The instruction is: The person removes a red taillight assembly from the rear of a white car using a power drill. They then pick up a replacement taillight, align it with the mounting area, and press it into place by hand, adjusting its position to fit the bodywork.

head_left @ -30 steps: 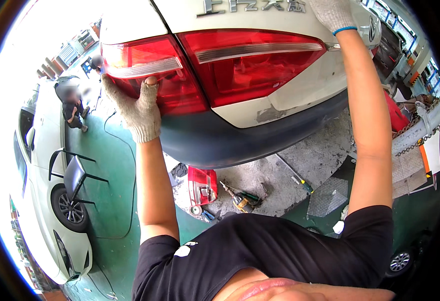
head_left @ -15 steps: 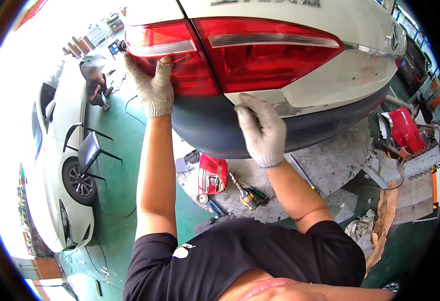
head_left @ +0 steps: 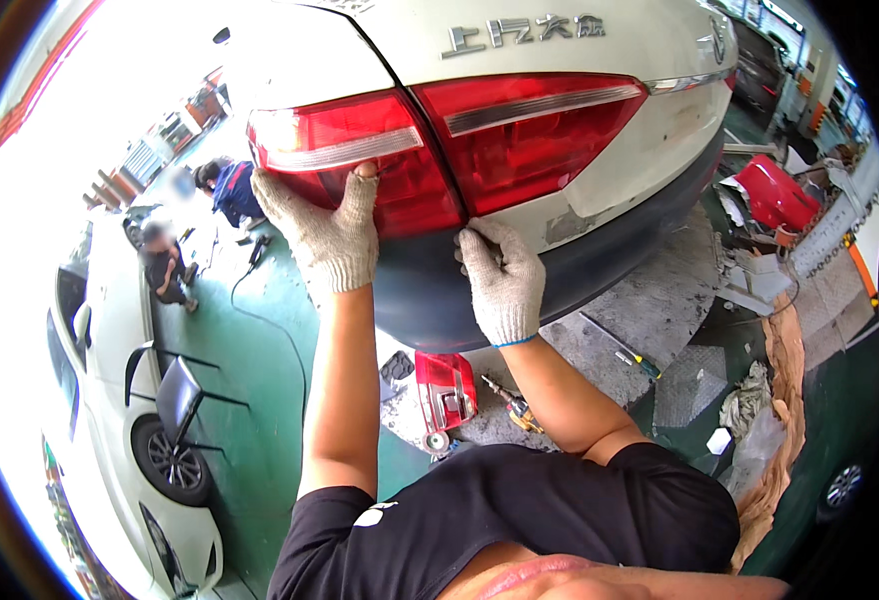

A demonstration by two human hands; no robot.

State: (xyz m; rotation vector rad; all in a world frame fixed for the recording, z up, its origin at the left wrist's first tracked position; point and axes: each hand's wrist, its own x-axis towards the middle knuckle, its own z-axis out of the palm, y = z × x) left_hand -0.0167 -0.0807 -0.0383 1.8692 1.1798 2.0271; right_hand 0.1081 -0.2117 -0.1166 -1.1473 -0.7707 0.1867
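The outer red tail light (head_left: 414,195) sits at the rear corner of a white car (head_left: 619,190). My left hand (head_left: 324,235), in a knitted white glove, grips this light, thumb on its lens and fingers round its outer side. Beside it, across the tailgate seam, is the inner tail light (head_left: 529,155). My right hand (head_left: 504,285), gloved too, has its fingers curled together at the light's lower inner corner, just over the dark bumper (head_left: 409,285). What those fingertips hold, if anything, is hidden.
Below the bumper lie a loose red tail light (head_left: 444,385), a power drill (head_left: 516,408) and a screwdriver (head_left: 644,365). A black chair (head_left: 179,400) stands left, by another white car (head_left: 109,380). Two people (head_left: 166,270) are farther back. Red body parts (head_left: 774,195) lie at right.
My right hand has moved left and up against the lower corner of the outer tail light, its fingers more curled. My left hand keeps its hold. The whole view has shifted.
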